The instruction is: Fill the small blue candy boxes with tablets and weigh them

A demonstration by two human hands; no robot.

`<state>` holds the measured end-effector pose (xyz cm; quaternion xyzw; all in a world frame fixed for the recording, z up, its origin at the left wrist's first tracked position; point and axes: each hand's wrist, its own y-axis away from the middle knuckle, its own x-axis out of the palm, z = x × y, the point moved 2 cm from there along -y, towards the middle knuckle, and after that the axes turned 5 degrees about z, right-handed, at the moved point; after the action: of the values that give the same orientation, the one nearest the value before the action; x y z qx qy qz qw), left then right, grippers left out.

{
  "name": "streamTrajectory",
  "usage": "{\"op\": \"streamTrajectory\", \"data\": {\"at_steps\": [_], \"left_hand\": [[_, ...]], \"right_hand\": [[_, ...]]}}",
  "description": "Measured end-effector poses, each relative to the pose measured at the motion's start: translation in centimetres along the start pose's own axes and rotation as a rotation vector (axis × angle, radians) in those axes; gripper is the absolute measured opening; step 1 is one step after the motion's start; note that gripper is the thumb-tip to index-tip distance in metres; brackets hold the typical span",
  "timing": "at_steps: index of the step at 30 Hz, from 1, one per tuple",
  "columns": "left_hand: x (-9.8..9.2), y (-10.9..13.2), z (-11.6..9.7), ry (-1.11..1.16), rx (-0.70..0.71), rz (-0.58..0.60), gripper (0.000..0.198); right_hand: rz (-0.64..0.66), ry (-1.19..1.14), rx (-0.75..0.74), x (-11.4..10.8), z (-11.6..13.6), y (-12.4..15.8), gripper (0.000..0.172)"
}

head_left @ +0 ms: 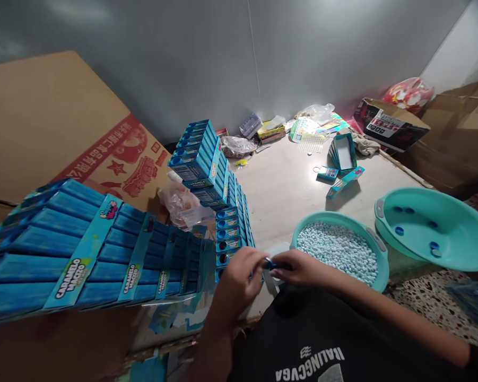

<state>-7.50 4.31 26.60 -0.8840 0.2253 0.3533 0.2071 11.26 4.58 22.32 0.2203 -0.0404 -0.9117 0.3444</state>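
My left hand (239,278) and my right hand (300,268) meet at the table's near edge, fingers pinched together around a small dark blue cap-like piece (269,262). What else they hold is hidden. They sit just in front of a row of open blue candy boxes (228,233). A teal bowl full of pale blue candies (339,249) stands right beside my right hand. A second teal bowl (437,228) holds several blue caps.
Stacks of blue "Caramelo Macizo" boxes (83,254) fill the left; another stack (199,154) stands at the back. Loose boxes (344,154), plastic bags and clutter lie along the wall. Cardboard cartons (55,122) stand left and right (453,143).
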Motion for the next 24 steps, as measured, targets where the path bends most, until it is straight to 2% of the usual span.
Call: {"op": "streamTrajectory", "data": {"at_steps": [2,3,4,6,8,10,13,18,21,24], "left_hand": [[-1.7,0.2,1.6,-0.096,-0.216,-0.193,0.021],[-2.6,0.3,2.6,-0.134,-0.344,-0.243,0.021],[-3.4,0.2,3.7,-0.164,-0.478,-0.233,0.022],[-4.7,-0.1,5.7,-0.195,-0.713,-0.083,0.023],[-5.5,-0.9,7.4,-0.199,-0.852,0.105,0.02],[-6.2,-1.8,8.8,-0.209,-0.917,0.214,0.02],[-7.1,-3.4,10.6,-0.238,-0.976,0.32,0.032],[-7.4,-5.1,13.0,-0.237,-1.002,0.485,0.042],[-6.9,-5.3,13.6,-0.235,-0.982,0.532,0.04],[-6.4,-4.9,13.5,-0.239,-0.952,0.51,0.037]], "right_hand": [[-0.071,0.001,0.012,-0.7,0.5,0.2,0.031],[-0.102,-0.011,0.02,-1.2,0.6,0.3,0.03],[-0.124,-0.03,0.031,-1.7,0.6,0.6,0.03],[-0.158,-0.065,0.062,-2.5,0.2,1.1,0.031],[-0.191,-0.076,0.104,-3.0,-0.5,1.7,0.033],[-0.217,-0.06,0.149,-3.3,-1.5,2.2,0.034],[-0.241,-0.049,0.202,-3.5,-2.8,2.9,0.035],[-0.276,-0.008,0.25,-4.2,-3.5,3.5,0.036],[-0.312,0.009,0.268,-4.8,-3.3,3.7,0.035],[-0.323,-0.006,0.265,-5.1,-3.0,3.7,0.035]]}}
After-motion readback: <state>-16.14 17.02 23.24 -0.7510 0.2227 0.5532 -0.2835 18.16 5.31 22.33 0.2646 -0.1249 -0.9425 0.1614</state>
